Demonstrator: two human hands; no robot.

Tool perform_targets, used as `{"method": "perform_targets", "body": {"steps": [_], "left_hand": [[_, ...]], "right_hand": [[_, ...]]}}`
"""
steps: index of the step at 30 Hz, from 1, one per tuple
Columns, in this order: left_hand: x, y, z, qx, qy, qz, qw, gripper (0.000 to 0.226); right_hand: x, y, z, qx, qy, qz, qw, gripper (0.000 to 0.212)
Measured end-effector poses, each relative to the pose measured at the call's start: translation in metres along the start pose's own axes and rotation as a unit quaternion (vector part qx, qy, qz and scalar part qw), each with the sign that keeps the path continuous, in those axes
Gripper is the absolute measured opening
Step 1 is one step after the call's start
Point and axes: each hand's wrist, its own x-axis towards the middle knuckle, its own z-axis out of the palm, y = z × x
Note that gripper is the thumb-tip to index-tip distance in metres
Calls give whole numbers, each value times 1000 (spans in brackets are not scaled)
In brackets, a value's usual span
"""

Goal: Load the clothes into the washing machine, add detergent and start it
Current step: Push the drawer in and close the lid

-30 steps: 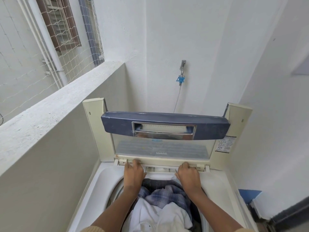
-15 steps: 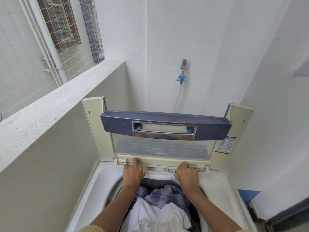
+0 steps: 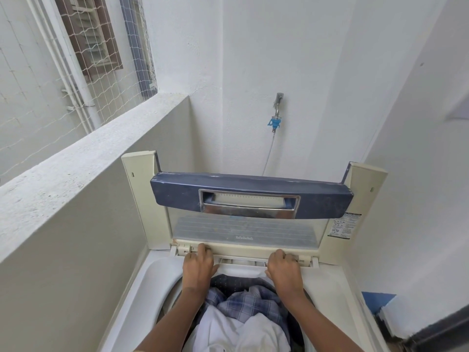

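Clothes sit heaped in the drum of the washing machine, white over plaid and dark fabric, so loading looks done or nearly so. Left hand and right hand reach over the pile, 1 toward each end of the folded lid, fingers curled onto its cream lower edge. That 2-point grip is likely for moving it evenly without twisting the hinge, and no detergent is in view. Behind, the lid's blue handle bar stands upright near the wall, with tap and hose above it.
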Motion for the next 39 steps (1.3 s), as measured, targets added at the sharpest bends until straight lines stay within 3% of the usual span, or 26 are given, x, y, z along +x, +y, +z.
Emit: {"method": "perform_targets", "body": {"steps": [19, 33, 39], "left_hand": [[-7, 2, 13, -49, 29, -60, 997, 44], [1, 2, 13, -56, 28, -56, 996, 38], [-20, -9, -2, -27, 59, -5, 998, 29]], "right_hand": [[-10, 5, -4, 33, 69, 5, 997, 41], [-11, -2, 4, 68, 13, 48, 996, 41], [-18, 9, -20, 92, -20, 0, 996, 43]]}}
